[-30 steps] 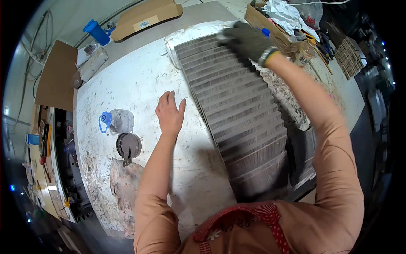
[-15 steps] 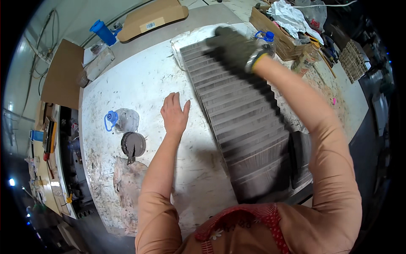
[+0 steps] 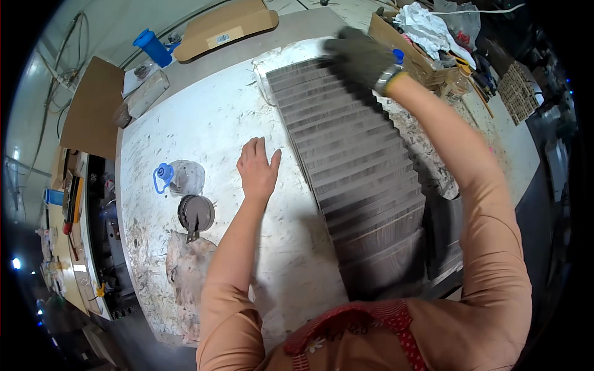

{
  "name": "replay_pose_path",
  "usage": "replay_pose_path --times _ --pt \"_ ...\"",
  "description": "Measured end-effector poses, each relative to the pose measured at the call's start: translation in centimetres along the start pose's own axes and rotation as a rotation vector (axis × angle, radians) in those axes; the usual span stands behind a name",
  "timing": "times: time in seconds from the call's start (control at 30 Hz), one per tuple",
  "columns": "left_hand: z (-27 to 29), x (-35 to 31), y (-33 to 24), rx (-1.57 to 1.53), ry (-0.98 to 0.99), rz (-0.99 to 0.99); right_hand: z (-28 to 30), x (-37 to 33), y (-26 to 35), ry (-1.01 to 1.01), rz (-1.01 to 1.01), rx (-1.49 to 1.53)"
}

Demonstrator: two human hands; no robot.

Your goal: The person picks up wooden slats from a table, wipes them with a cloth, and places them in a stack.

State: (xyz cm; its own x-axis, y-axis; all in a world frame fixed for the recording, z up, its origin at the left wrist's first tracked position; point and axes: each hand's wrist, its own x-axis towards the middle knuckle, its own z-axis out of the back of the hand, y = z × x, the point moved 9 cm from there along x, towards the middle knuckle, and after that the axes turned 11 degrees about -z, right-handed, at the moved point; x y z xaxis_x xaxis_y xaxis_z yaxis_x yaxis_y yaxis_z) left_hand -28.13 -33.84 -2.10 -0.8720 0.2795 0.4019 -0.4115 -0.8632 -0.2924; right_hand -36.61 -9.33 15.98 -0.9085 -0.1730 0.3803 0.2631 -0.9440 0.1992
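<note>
Right hand (image 3: 359,59), dark glove on, is over at the far end of the slats (image 3: 346,139), on or just above them. It's blurred, fingers bunched together as far as I can see; can't tell how far it's open or whether it has hold of anything. Silver band (image 3: 390,77) at that wrist.

Slats: grey, streaky, overlapping in a long stepped row on the table (image 3: 139,157), running from the far side down toward the person's red apron (image 3: 356,315).

Left hand (image 3: 257,168) is bare, palm down on the table — fingers out nearly straight, thumb apart, nothing in it. It sits left of the slats, not touching them.

Farther left: clear bottle (image 3: 187,177) with a blue cap, then a tin (image 3: 209,224) of dark grey stuff with a scraper (image 3: 192,236) in it, stained rag (image 3: 189,266) just below. Far side — flat cardboard box (image 3: 226,28) and blue cup (image 3: 153,48). Far right, an open carton (image 3: 385,34) with white paper (image 3: 424,28) on top.
</note>
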Motion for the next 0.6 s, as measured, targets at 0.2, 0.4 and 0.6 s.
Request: replay_pose_path --times 0.2,0.4,0.6 --pt "-0.3 0.2 0.1 -0.072 -0.024 -0.008 -5.6 2.0 7.8 0.093 0.163 0.015" --pt "0.4 0.3 -0.8 -0.015 -0.026 -0.011 -3.2 2.8 0.6 0.031 0.135 -0.144" --pt "-0.1 0.0 0.2 -0.047 -0.016 -0.003 -6.3 3.1 7.3 0.086 0.156 0.017"
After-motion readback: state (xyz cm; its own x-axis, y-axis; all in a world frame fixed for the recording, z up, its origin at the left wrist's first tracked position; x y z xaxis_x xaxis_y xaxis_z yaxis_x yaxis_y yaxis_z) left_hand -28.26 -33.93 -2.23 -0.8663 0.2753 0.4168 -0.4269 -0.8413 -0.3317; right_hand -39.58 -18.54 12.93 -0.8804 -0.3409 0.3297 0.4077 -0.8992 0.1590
